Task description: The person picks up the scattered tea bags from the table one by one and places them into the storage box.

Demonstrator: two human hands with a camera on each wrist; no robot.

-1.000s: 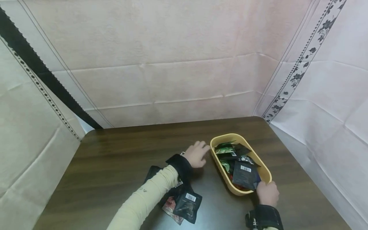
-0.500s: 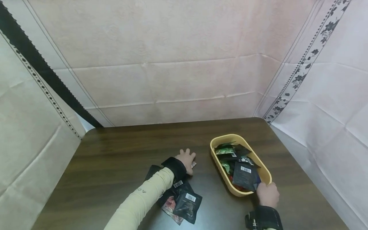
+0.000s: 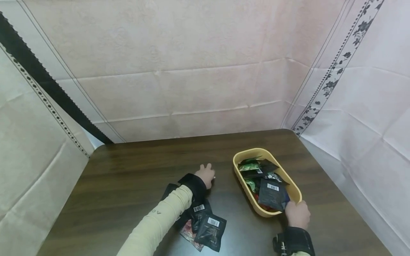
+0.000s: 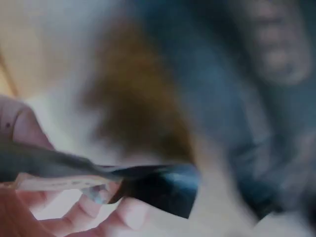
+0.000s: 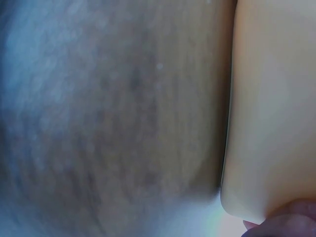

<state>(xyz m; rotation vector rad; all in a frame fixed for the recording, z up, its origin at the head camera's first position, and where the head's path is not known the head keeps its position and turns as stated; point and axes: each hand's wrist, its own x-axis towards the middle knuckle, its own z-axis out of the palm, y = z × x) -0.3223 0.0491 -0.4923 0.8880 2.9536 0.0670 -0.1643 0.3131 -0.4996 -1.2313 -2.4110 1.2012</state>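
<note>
In the head view my left hand [image 3: 205, 176] is over the middle of the table, left of the basket. The left wrist view shows a dark, thin packet [image 4: 160, 190] pinched between its thumb and fingers; the head view hides this packet. My right hand [image 3: 298, 214] grips the near right corner of a yellow basket [image 3: 239, 156], whose smooth wall [image 5: 276, 113] fills the right side of the right wrist view. Several black and green packets [image 3: 272, 192] lie in the basket. Below my left wrist, a black packet with a barcode [image 3: 210, 233] overlaps others, including a pinkish one [image 3: 189, 233].
The brown wooden table [image 3: 134, 170] has rounded far corners. Pale cloth [image 3: 176, 85] hangs behind it and along both sides. My left sleeve [image 3: 157, 222] partly covers the loose packets.
My left hand has drawn back leftward from beside the basket, and a packet edge showed by its fingers half a second ago. My right hand stays on the basket.
</note>
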